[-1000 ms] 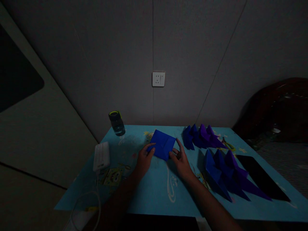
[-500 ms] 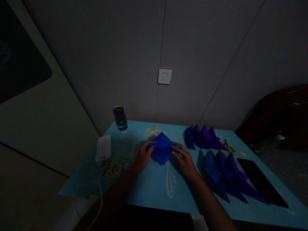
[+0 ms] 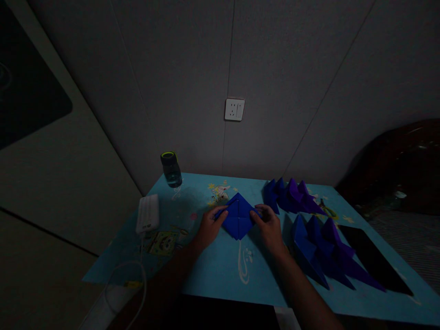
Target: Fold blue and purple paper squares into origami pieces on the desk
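A blue folded paper square (image 3: pixel 238 216) lies as a diamond on the light blue table (image 3: pixel 213 270), with crease lines across it. My left hand (image 3: pixel 209 226) pinches its left corner and my right hand (image 3: pixel 269 225) pinches its right corner. Both forearms reach in from the lower edge. To the right lie two rows of folded pointed paper shapes, the far row (image 3: pixel 290 196) and the near row (image 3: pixel 325 252), in blue and purple.
A white power bank (image 3: pixel 148 214) with a cable lies at the table's left. A small bottle with a green-rimmed cap (image 3: pixel 171 169) stands at the back left. A black phone (image 3: pixel 374 259) lies at the right. A wall socket (image 3: pixel 234 109) is above.
The blue paper has been turned and flattened from a tilted square into a diamond. Both hands shifted to its left and right corners. The view moved slightly.
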`<state>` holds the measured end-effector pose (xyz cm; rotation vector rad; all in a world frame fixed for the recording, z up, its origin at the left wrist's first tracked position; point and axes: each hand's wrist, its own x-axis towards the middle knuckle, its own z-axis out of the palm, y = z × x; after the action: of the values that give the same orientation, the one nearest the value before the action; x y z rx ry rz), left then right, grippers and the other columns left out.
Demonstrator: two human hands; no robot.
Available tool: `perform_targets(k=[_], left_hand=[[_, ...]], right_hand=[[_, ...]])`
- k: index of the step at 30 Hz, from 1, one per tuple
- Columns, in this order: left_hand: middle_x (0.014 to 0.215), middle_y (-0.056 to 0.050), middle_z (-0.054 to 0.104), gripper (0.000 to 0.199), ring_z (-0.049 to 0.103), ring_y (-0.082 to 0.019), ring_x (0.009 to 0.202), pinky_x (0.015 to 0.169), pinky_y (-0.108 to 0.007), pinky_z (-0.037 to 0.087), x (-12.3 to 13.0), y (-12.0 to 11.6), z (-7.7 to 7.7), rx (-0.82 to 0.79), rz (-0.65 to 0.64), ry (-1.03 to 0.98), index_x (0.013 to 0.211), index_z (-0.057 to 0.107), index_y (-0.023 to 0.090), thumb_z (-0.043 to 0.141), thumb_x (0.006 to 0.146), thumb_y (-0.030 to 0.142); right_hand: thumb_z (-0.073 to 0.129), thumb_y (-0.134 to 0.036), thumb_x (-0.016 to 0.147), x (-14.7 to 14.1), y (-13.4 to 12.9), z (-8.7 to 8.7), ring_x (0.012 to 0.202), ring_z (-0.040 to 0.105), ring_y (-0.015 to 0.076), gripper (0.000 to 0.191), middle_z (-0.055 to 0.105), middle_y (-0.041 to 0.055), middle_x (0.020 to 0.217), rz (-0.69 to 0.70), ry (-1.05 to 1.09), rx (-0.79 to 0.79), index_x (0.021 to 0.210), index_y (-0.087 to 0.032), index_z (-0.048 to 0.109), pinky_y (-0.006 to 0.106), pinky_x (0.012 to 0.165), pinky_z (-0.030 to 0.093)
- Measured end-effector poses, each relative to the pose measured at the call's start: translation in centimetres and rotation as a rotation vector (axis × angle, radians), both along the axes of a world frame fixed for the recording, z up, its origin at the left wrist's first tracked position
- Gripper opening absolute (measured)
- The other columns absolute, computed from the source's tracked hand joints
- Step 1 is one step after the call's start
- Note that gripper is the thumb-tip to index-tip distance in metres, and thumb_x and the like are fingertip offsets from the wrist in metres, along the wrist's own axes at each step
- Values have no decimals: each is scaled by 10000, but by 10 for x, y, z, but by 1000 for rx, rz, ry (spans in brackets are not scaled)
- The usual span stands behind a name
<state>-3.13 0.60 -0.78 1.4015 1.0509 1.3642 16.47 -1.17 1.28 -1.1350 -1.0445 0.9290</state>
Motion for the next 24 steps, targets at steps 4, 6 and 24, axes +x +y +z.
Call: perform_targets(k=[4, 6, 24], left_hand=[[1243, -99, 680, 424, 646, -242, 1115, 947, -362, 514, -2, -2, 4, 22, -59, -53, 1263, 619, 200, 628, 866, 351], [1175, -87, 712, 337, 650, -242, 1100, 966, -364, 497, -3, -3, 4, 10, -69, 5, 1162, 685, 192, 609, 879, 359], [1285, -84, 658, 400, 592, -252, 1208, 1052, -399, 446, -2, -1, 1, 40, 12, 16, 1250, 645, 209, 576, 900, 390]], right_hand=[[832, -427, 652, -1, 1, -1, 671, 565, 156, 366, 629, -4, 748, 8, 53, -5, 890, -225, 640, 278, 607, 438], [824, -446, 656, -1, 2, 0, 684, 565, 161, 348, 635, 4, 750, 30, 22, -3, 850, -213, 654, 279, 614, 439], [793, -486, 706, -14, -3, -2, 628, 617, 165, 365, 709, 9, 724, 363, 174, -103, 920, -207, 692, 293, 642, 491]])
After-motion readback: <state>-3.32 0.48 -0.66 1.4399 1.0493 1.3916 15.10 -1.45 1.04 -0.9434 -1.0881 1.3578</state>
